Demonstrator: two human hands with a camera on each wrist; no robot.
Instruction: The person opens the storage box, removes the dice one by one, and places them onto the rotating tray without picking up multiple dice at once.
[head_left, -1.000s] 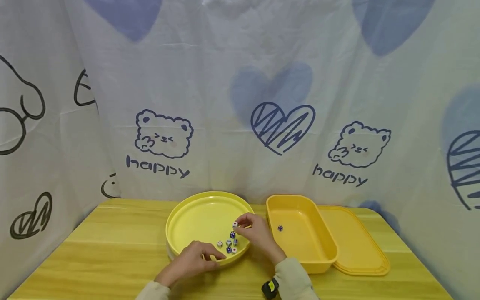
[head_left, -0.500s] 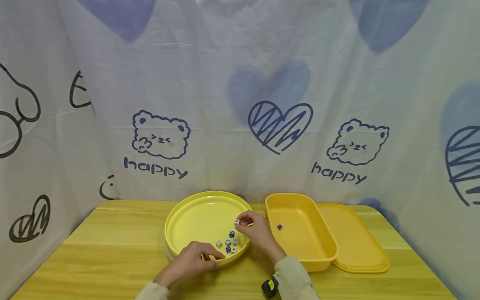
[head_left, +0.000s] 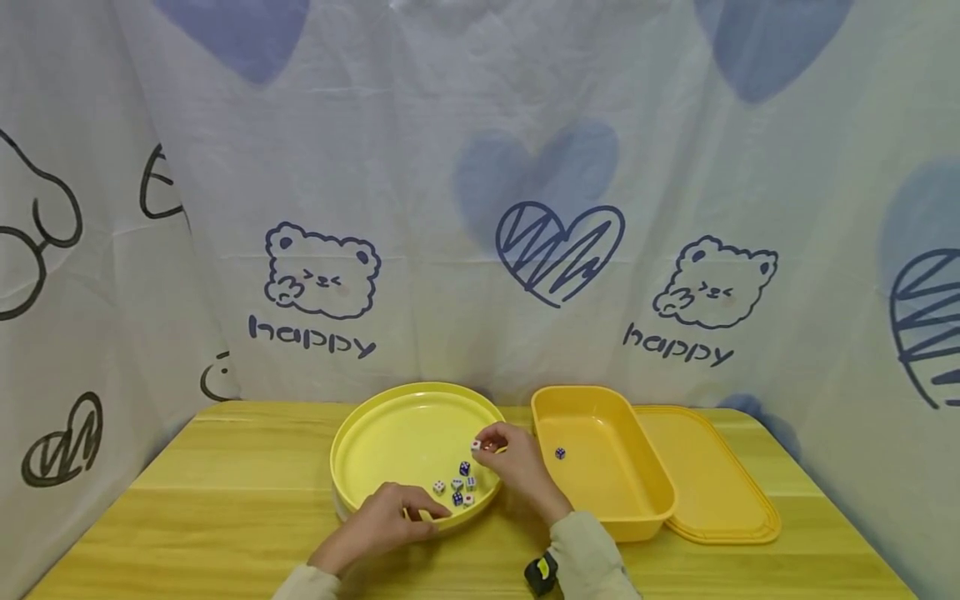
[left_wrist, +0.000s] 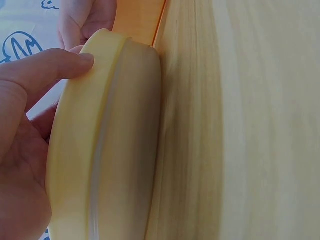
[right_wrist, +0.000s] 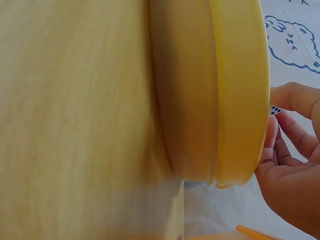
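Note:
A round yellow tray (head_left: pixel 375 450) stands at the middle of the table, with several small white and blue dice gathered at its near right side. Among them are a blue die (head_left: pixel 465 468) and a white die (head_left: pixel 438 487). My left hand (head_left: pixel 386 517) grips the tray's near rim, its thumb against the yellow wall (left_wrist: pixel 75 130) in the left wrist view. Over the tray's right side, my right hand (head_left: pixel 517 462) pinches a white die (head_left: pixel 476 446) between thumb and fingertip. In the right wrist view, the black-dotted die (right_wrist: pixel 275 110) shows between the fingers, partly behind the rim.
Right of the tray is an orange-yellow rectangular box (head_left: pixel 600 475) holding one blue die (head_left: pixel 560 453). A flat lid (head_left: pixel 705 475) of similar colour lies beyond the box. A printed white curtain (head_left: pixel 442 208) hangs behind the wooden table (head_left: pixel 180 500).
My right hand has shifted slightly right with the pinched white die, away from the blue die below it. My left hand stays on the rim, and the other dice have not moved.

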